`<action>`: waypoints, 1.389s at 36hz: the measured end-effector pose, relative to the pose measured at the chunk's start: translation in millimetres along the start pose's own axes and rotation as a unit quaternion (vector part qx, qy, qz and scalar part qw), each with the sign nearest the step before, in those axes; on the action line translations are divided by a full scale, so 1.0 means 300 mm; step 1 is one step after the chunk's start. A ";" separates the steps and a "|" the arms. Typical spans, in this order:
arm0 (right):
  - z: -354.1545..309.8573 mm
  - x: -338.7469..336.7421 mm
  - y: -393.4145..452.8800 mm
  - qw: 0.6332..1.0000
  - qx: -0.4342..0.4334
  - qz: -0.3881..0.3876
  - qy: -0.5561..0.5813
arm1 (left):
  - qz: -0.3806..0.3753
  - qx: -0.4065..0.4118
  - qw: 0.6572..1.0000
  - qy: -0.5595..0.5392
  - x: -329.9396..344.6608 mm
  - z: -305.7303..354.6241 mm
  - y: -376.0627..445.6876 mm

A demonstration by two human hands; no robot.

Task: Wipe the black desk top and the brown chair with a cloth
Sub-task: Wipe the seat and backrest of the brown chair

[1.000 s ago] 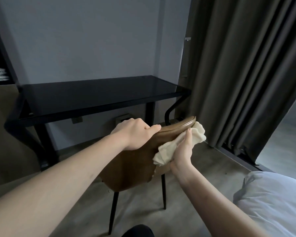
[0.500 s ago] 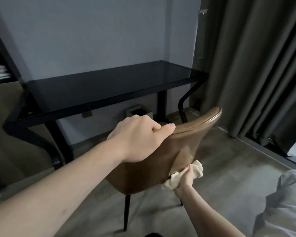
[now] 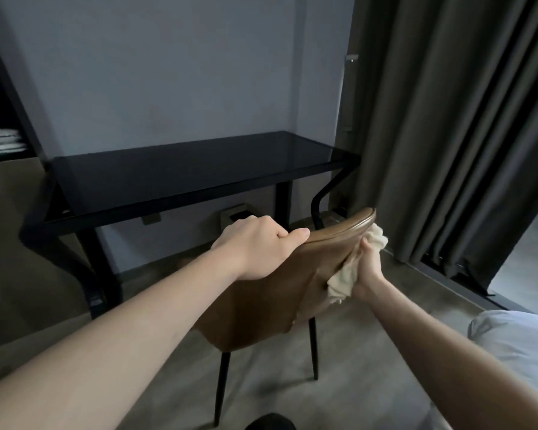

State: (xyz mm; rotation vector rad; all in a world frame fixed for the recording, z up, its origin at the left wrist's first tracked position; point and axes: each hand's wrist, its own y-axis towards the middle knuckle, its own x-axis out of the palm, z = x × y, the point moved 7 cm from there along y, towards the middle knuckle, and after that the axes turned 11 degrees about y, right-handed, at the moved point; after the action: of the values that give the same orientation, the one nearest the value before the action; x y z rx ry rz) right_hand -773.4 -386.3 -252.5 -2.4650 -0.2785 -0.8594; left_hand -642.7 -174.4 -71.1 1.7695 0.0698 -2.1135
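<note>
The cream cloth is bunched against the right outer side of the brown chair back, running from just under the top rim down toward the lower edge of the shell. The right hand has its grip closed on the cloth, fingers curled round it and pressing it to the leather. The left hand grips the top rim of the chair back from above, fingers curled over the far side and the thumb lying along the near edge. The chair stands on thin black legs on the grey floor, its back toward the camera, just in front of the black worktop. The worktop sits against the grey wall, its glossy surface bare. Dark curtains hang to the right of it, and a pale pillow shows at the lower right edge.
</note>
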 end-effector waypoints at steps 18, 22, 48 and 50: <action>-0.091 0.036 -0.032 0.990 -0.139 0.019 -0.013 | 0.002 0.000 1.000 -0.002 0.010 -0.004 0.002; 0.151 -0.118 0.082 0.998 -0.044 0.036 -0.018 | 0.007 0.011 1.000 0.003 0.015 -0.005 0.012; -0.345 0.132 -0.040 0.982 -0.087 -0.053 -0.161 | -0.005 0.001 1.000 -0.013 -0.006 0.000 0.004; -0.389 0.163 -0.110 0.961 -0.118 -0.054 -0.243 | -0.012 0.001 1.000 -0.023 -0.008 0.002 -0.001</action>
State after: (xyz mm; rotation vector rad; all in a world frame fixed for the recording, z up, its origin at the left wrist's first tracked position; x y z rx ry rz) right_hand -807.8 -418.9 -130.5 -2.8853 -0.5095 -0.3240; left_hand -643.1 -173.6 -68.8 1.7292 0.0771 -2.1716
